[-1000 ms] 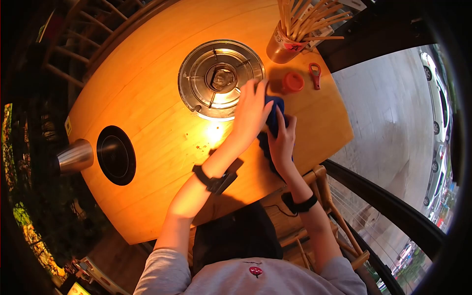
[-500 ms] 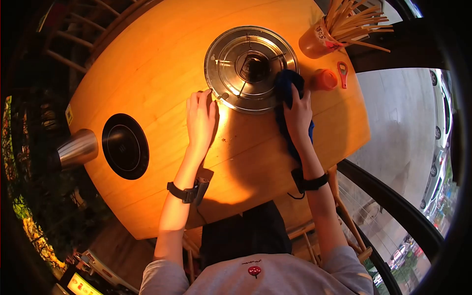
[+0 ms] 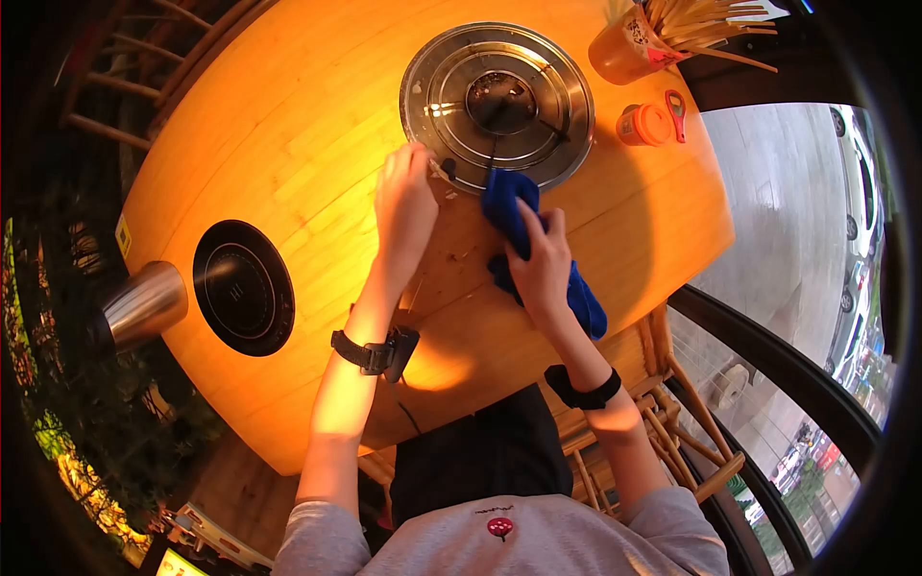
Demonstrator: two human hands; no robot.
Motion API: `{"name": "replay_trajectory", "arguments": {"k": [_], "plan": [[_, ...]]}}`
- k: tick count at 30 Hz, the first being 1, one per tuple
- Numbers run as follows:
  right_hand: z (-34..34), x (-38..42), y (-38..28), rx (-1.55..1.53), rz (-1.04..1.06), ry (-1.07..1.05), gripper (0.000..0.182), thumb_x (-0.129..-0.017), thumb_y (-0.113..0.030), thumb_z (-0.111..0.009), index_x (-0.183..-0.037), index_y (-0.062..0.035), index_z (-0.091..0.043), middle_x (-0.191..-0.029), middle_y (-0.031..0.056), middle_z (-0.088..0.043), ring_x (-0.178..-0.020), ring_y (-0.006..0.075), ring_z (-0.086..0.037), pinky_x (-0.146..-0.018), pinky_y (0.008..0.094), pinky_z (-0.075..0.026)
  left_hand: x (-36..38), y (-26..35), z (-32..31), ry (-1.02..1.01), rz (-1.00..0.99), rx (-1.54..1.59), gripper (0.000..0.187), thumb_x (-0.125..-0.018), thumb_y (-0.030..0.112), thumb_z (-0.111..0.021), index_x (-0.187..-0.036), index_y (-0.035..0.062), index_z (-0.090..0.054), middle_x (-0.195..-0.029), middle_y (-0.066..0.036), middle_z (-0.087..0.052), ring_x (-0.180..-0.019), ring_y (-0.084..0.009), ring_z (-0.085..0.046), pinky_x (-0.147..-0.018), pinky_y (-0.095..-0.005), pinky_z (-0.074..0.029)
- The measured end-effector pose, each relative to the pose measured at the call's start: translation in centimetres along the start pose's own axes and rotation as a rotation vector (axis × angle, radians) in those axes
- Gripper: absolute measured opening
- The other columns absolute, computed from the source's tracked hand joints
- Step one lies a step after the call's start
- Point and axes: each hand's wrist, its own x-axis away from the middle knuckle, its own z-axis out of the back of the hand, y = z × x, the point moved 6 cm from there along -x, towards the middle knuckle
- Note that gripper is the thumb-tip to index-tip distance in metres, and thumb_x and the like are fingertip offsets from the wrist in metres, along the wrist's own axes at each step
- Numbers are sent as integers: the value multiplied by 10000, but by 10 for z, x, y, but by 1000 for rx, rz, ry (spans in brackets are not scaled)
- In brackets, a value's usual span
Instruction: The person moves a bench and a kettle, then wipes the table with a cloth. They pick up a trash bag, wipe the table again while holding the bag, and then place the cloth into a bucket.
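A round metal stove (image 3: 449, 58) with a burner in its centre sits on the wooden table. My right hand (image 3: 540, 254) grips a blue cloth (image 3: 514, 197), whose upper end lies against the stove's near rim. Its loose end (image 3: 584, 302) hangs below the hand. At the rim's near left, close to a small dark knob (image 3: 448, 168), is my left hand (image 3: 405, 197). Its fingers are curled together, with a small pale thing by the fingertips that I cannot identify. Small crumbs (image 3: 456, 256) lie on the tabletop between my hands.
A black round plate-like disc (image 3: 242, 288) lies on the left, beside a metal cup (image 3: 146, 305) at the table's edge. Far right are a tub of wooden sticks (image 3: 629, 48), an orange-lidded jar (image 3: 645, 125) and a red bottle opener (image 3: 676, 115). A wooden chair (image 3: 691, 442) stands lower right.
My right hand has brought the blue cloth from the stove's right side leftward and nearer to me, to the front rim. My left hand's fingers have curled in at the rim.
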Motion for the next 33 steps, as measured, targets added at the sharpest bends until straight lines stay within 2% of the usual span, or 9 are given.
{"name": "replay_trajectory", "arguments": {"k": [3,4,7,15,19,22,27,30,33], "plan": [[21,4,10,-35,-54,162,563,-674,4,-699,-1209,-114,-571,-975,140,-488,-867,339,-567,-704,401,-485,-10,-13,10,116,-99,-13,301,-841,-41,-474,-1116,37,-572,-1160,-118,-595,-1118,-297,-530,-940,-386,-424],[22,4,10,-10,-50,152,564,-672,-2,-700,-1209,-120,-573,-985,139,-486,-873,335,-567,-699,399,-494,-11,-17,8,76,-104,-26,323,-855,-37,-458,-1159,16,-553,-1240,-140,-571,-1189,-297,-501,-1009,-402,-383],[14,-6,6,137,39,37,571,-664,-14,-708,-1209,-121,-574,-997,136,-483,-912,325,-557,-711,396,-501,-12,-17,5,53,-100,-68,400,-801,-75,-422,-1182,-31,-538,-1231,-178,-573,-1187,-308,-513,-1042,-423,-365],[22,-21,42,307,212,45,556,-666,-65,-734,-1198,-111,-579,-988,120,-487,-969,295,-544,-735,385,-502,-3,-10,4,-5,-153,13,434,-774,-121,-420,-1198,-60,-494,-1200,-227,-568,-1140,-342,-538,-995,-414,-427],[31,-36,60,417,108,103,481,-704,-80,-712,-1166,-112,-584,-1010,129,-497,-960,310,-560,-730,390,-504,7,1,6,-152,-21,46,394,-780,-103,-445,-1168,-62,-502,-1126,-222,-597,-1071,-350,-565,-939,-391,-458],[27,-36,66,412,21,226,478,-706,-102,-713,-1166,-107,-583,-1014,134,-512,-957,319,-566,-737,400,-499,21,5,2,-139,-67,52,381,-786,-90,-452,-1160,-48,-511,-1062,-206,-618,-1023,-339,-580,-896,-389,-471],[-5,1,22,332,-17,197,543,-645,-105,-746,-1163,-109,-583,-1003,144,-512,-927,325,-566,-714,398,-498,28,3,-6,-131,-152,42,442,-786,-90,-436,-1215,-4,-500,-1140,-151,-605,-1059,-326,-567,-917,-385,-463],[-25,25,-13,164,145,58,577,-620,-88,-753,-1170,-142,-586,-995,134,-499,-887,326,-569,-688,402,-501,25,-3,-8,-189,-115,80,440,-789,-94,-431,-1217,-4,-486,-1179,-143,-596,-1081,-323,-562,-923,-388,-460],[-13,31,-27,101,187,83,583,-630,-85,-748,-1185,-140,-580,-994,127,-496,-881,319,-571,-690,399,-501,17,-9,0,-192,-77,211,445,-802,-98,-416,-1232,8,-464,-1203,-146,-590,-1106,-325,-554,-932,-390,-454]]}}
